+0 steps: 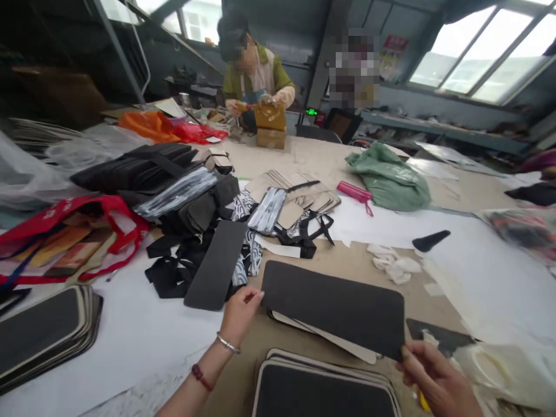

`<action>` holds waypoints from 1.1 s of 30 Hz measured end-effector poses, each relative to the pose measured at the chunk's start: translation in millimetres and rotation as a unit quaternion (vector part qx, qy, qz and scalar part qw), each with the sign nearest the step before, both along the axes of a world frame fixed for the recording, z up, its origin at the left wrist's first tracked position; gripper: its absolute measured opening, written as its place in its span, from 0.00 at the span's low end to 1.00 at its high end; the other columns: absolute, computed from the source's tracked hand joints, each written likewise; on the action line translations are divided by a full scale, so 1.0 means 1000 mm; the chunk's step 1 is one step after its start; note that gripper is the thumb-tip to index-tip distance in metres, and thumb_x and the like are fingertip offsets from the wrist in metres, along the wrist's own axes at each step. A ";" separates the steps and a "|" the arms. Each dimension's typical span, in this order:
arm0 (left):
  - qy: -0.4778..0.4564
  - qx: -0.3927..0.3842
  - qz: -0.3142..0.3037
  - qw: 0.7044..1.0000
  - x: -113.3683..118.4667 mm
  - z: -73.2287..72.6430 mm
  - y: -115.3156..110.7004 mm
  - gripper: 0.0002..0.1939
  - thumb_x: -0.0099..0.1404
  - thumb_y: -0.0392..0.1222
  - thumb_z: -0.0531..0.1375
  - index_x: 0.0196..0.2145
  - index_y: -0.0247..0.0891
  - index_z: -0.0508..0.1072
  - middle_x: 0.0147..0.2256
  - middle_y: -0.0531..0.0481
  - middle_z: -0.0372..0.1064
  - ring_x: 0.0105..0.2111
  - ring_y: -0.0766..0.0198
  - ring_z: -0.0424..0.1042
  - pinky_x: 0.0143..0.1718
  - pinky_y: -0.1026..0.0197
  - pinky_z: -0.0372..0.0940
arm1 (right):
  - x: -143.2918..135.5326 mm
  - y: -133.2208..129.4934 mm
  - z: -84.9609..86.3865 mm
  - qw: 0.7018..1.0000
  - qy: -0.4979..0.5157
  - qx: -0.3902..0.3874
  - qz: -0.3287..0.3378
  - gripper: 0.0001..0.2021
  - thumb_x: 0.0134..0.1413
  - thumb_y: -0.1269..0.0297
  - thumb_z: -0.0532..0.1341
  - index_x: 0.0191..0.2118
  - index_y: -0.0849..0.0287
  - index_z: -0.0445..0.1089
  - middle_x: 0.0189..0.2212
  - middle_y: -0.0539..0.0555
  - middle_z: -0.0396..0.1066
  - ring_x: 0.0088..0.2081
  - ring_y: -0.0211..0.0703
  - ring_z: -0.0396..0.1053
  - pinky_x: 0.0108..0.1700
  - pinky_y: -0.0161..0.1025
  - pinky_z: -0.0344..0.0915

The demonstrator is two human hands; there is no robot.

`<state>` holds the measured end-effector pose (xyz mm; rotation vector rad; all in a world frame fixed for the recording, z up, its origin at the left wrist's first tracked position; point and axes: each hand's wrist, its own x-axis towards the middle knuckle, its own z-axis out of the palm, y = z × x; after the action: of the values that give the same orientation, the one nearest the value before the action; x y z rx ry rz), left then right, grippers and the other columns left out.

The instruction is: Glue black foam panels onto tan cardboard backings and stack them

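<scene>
A dark rectangular panel with rounded corners [334, 304] is tilted above the table in the centre. My right hand [434, 370] pinches its lower right corner. My left hand [243, 310] is at the panel's left edge, thumb and fingertips pressed together; whether they grip the edge is too small to tell. Under the panel, a beige-edged piece [365, 352] shows partly. Nearest me lies a stack of dark panels with beige rims [324, 391]. Another dark panel [217, 263] rests on black straps [167, 278] left of centre.
More stacked panels [41, 327] and a red bag [125, 231] are at left. A green bag [391, 176], pink pouch [354, 191] and crumpled tissue [395, 263] lie right of centre. Across the table, a person [256, 75] handles a brown box [270, 119].
</scene>
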<state>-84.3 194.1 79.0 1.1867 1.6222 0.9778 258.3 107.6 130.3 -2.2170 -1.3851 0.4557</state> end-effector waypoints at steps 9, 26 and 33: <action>0.224 -0.030 -0.142 0.964 0.023 -0.022 0.024 0.11 0.55 0.43 0.52 0.19 0.38 0.64 0.22 0.53 0.62 0.26 0.64 0.63 0.31 0.63 0.56 | -0.005 -0.014 -0.075 0.996 0.088 -0.011 -0.020 0.14 0.44 0.49 0.52 0.25 0.54 0.65 0.24 0.52 0.69 0.29 0.46 0.67 0.32 0.40 0.65; 0.286 -0.066 -0.184 0.938 0.036 -0.025 0.044 0.10 0.56 0.41 0.52 0.18 0.38 0.61 0.20 0.53 0.61 0.24 0.64 0.63 0.28 0.64 0.54 | -0.001 -0.008 -0.096 0.999 -0.025 -0.035 0.008 0.11 0.45 0.56 0.49 0.25 0.56 0.62 0.26 0.55 0.64 0.34 0.50 0.62 0.39 0.46 0.59; 0.287 -0.074 -0.176 0.939 0.036 -0.025 0.045 0.11 0.55 0.42 0.53 0.17 0.38 0.62 0.19 0.54 0.61 0.23 0.64 0.62 0.26 0.64 0.53 | -0.003 -0.001 -0.088 0.997 -0.024 -0.074 -0.005 0.12 0.43 0.56 0.47 0.22 0.56 0.63 0.25 0.55 0.65 0.32 0.48 0.64 0.38 0.44 0.60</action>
<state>-47.8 239.2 53.8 1.6841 1.7894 0.2790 255.6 106.7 42.1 -2.3666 -1.4057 0.5197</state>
